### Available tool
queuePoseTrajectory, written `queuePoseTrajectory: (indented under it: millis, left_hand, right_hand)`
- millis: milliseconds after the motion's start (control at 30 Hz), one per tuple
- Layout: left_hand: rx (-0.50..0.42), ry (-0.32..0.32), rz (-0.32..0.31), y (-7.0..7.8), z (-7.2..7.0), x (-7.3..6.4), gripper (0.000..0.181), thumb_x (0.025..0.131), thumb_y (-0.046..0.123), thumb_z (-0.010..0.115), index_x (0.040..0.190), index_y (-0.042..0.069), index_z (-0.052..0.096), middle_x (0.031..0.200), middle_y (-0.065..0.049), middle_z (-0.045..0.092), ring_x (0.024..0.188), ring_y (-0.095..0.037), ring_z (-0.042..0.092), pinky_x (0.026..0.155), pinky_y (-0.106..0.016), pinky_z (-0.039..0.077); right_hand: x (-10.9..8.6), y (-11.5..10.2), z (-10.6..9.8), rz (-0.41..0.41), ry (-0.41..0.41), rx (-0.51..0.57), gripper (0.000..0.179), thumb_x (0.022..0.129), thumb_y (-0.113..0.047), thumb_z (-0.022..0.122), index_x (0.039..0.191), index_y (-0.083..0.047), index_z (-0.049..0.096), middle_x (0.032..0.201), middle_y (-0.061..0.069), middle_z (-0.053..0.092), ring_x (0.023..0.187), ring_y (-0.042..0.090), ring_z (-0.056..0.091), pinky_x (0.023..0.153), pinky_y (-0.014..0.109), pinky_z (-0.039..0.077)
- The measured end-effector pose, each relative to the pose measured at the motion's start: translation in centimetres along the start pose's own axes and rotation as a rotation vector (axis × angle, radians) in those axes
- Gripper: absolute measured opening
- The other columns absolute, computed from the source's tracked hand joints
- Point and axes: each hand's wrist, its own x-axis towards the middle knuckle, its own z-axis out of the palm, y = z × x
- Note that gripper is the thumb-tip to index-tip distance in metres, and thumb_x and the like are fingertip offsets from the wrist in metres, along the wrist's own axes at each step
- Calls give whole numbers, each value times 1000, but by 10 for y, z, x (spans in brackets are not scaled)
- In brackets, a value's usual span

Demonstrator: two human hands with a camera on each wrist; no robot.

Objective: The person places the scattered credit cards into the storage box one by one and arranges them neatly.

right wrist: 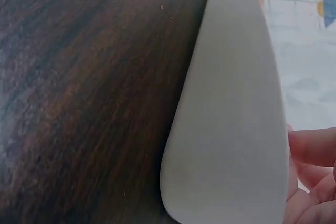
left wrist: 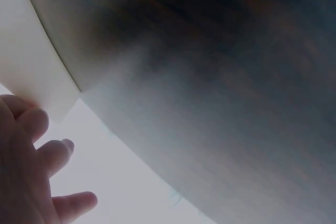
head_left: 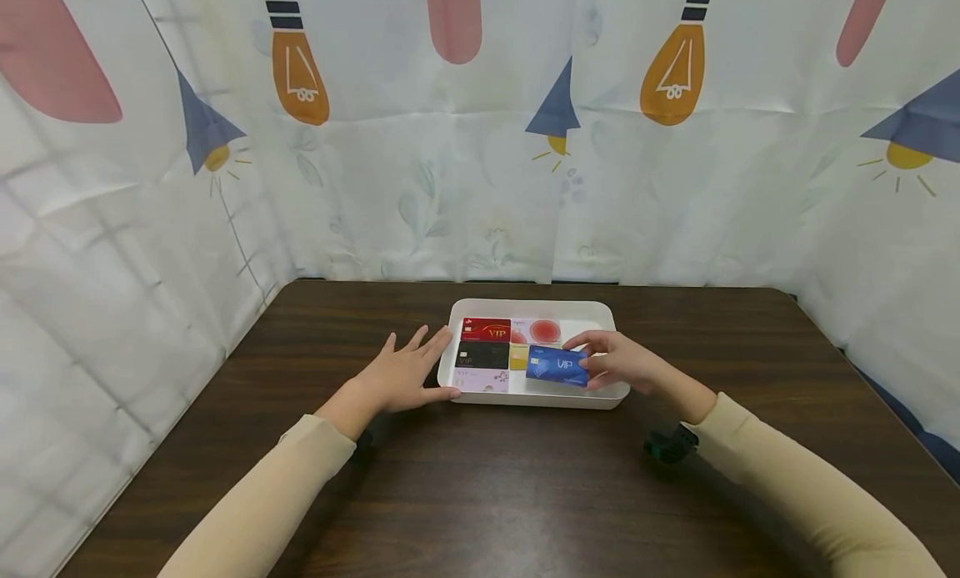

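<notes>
A white tray (head_left: 540, 399) lies on the table with several cards in it. Along its left side are a red VIP card (head_left: 486, 329), a black card (head_left: 482, 355) and a pale purple card (head_left: 482, 381). To their right lie a pink card with a red circle (head_left: 536, 331) and a yellow card (head_left: 518, 358), partly hidden. My right hand (head_left: 617, 361) pinches the right end of a blue VIP card (head_left: 557, 366), which overlaps the yellow one. With fingers spread, my left hand (head_left: 401, 374) touches the tray's left edge. In the right wrist view, the tray wall (right wrist: 226, 119) hides the card.
The dark wooden table (head_left: 510, 486) extends around the tray on all sides. Behind and beside it hangs a white curtain (head_left: 465, 186) printed with lamps and bulbs. A dark band with a device (head_left: 670, 444) is on the right wrist.
</notes>
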Motion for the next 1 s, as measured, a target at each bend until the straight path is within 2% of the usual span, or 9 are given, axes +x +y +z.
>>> queuePoseTrajectory:
  millis: [333, 533, 1000]
  left_hand:
    - [-3, 5, -3, 0, -1, -1, 103, 93, 71, 55, 165, 8, 16, 168, -11, 24, 155, -37, 17, 115, -72, 13]
    - [-9, 12, 2, 0, -1, -1, 102, 93, 70, 56, 165, 7, 18, 167, -12, 25, 154, -37, 18, 115, -73, 13]
    - [-16, 3, 1, 0, 0, 0, 103, 93, 71, 55, 165, 8, 17, 168, -11, 24, 154, -38, 18, 115, -73, 12]
  right_hand:
    - [11, 2, 16, 24, -2, -112, 34, 99, 1, 59, 133, 6, 58, 110, 17, 56, 88, 25, 61, 68, 28, 60]
    - [15, 4, 22, 33, 2, -124, 33, 100, 1, 59, 133, 5, 59, 108, 17, 57, 77, 22, 61, 67, 28, 60]
    - [20, 4, 27, 53, 11, -161, 31, 100, 0, 60, 130, 3, 61, 108, 17, 57, 76, 21, 61, 67, 28, 60]
